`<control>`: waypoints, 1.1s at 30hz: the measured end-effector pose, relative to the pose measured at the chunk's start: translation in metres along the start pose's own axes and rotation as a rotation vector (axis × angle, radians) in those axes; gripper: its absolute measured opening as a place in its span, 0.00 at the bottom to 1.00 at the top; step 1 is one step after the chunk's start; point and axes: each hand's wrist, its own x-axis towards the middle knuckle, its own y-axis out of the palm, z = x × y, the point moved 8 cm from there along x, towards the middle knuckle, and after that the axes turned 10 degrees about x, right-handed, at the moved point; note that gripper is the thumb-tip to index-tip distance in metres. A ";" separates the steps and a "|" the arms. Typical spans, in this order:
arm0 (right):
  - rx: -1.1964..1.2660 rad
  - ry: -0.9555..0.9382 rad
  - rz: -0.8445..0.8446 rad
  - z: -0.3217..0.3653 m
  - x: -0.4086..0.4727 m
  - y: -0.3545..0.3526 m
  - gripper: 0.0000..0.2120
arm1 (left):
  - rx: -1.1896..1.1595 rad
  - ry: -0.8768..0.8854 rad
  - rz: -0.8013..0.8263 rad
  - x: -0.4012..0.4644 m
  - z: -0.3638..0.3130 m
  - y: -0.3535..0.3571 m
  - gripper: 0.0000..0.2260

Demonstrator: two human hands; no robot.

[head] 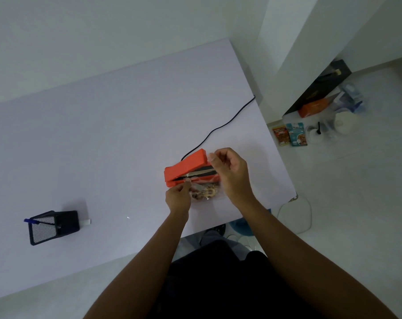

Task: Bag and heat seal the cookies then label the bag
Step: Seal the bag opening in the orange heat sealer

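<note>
Near the right edge of the surface (103,134), the clear bag (203,192) of cookies (204,194) lies with its mouth across the open orange sealer (188,166), each corner pinched in the grip of the left hand (178,196) and the right hand (230,171). If the film wrinkles or slips off the heating strip, the seal will likely leak. A cookie riding up into the mouth would spoil the seal too.

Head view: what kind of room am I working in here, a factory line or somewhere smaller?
Likely a home or small room, not a factory line: a plain white table against bare walls, a mesh pen holder on it, and food packets and household containers on the tiled floor.
</note>
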 end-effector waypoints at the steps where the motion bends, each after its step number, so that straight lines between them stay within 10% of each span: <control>1: 0.007 0.011 -0.010 -0.001 0.001 -0.002 0.16 | -0.001 -0.005 -0.002 0.000 0.000 0.000 0.08; 16: -0.317 0.242 -0.245 -0.088 -0.014 -0.050 0.09 | -0.013 0.005 -0.018 -0.003 -0.004 -0.001 0.07; 33: -0.108 -0.061 -0.111 0.021 -0.002 0.004 0.10 | 0.002 -0.022 -0.015 -0.003 -0.002 0.001 0.08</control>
